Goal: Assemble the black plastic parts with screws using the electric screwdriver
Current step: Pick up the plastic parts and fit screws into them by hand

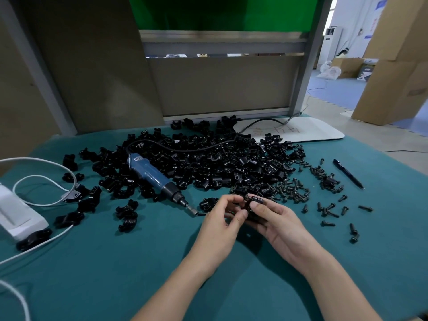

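Observation:
Both hands meet over the green mat near its middle. My right hand point(275, 218) grips a black plastic part point(253, 205) with thumb on top and fingers curled under it. My left hand point(222, 218) pinches the same part from the left side with fingertips. Whether a screw sits in the part is hidden by my fingers. The blue electric screwdriver point(152, 177) lies on the mat to the left, its bit pointing toward my hands. A large pile of black plastic parts point(220, 158) lies behind. Loose black screws point(294, 188) are scattered to the right.
A black pen point(348, 173) lies at the right of the screws. A white device point(16, 212) with white cables sits at the left edge. A few black parts point(126, 215) lie apart at front left. A white board point(298, 129) rests at the back right.

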Tool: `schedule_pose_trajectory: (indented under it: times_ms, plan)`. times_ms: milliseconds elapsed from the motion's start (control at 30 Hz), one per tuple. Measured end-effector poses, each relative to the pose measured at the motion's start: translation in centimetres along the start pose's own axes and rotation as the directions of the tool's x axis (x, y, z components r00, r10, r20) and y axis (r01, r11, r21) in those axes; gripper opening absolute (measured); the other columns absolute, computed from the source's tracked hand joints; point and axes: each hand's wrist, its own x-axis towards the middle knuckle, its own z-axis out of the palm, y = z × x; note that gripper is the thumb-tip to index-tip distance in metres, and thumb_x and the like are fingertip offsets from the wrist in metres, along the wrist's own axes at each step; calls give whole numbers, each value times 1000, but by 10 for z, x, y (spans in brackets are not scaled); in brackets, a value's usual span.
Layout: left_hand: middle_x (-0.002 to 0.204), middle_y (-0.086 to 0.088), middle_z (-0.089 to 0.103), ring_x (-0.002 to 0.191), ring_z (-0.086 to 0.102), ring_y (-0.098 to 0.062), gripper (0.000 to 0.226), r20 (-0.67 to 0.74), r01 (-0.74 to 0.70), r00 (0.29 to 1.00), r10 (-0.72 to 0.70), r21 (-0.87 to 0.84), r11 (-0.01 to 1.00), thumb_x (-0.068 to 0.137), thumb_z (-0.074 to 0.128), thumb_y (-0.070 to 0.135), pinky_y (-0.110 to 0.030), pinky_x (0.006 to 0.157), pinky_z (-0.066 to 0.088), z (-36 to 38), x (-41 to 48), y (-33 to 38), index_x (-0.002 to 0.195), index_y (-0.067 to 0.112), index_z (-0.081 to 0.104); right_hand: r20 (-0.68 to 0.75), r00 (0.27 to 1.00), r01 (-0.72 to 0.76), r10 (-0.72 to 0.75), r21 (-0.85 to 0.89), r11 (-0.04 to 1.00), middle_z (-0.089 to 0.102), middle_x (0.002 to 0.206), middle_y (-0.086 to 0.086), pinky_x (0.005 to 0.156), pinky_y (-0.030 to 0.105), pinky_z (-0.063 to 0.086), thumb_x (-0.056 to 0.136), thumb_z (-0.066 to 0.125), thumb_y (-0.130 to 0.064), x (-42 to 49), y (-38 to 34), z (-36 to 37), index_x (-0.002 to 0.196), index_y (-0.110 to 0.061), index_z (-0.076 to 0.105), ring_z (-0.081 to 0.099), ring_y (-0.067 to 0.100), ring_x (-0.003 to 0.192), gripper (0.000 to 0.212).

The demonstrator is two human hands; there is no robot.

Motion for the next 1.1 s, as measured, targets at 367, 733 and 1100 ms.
schedule_pose_trajectory:
  times_ms: [367,733,1100]
  plan:
    - [105,13,68,97,62,0,19,22,16,1000,-15,-38,999,100,60,27,-21,87,51,0,2,-1,114,40,58,27,1000,12,-12,7,1000,73,119,23,86,30,60,90,70,-12,-1,1,0,110,-7,79,72,32,113,22]
    - [104,16,66,97,61,-2,19,29,-2,1000,2,7,1000,101,59,30,-24,86,52,1,1,-4,115,41,57,-6,1000,2,-2,23,1000,71,121,26,85,32,61,89,71,-11,2,3,-4,117,1,73,71,35,113,31]
    - [104,15,64,92,60,4,24,-47,-24,999,19,-105,994,100,60,29,-13,80,47,-1,-1,2,121,38,55,42,999,23,-19,-105,994,72,125,19,94,35,59,88,73,-16,0,4,-4,119,-9,75,69,34,119,32]
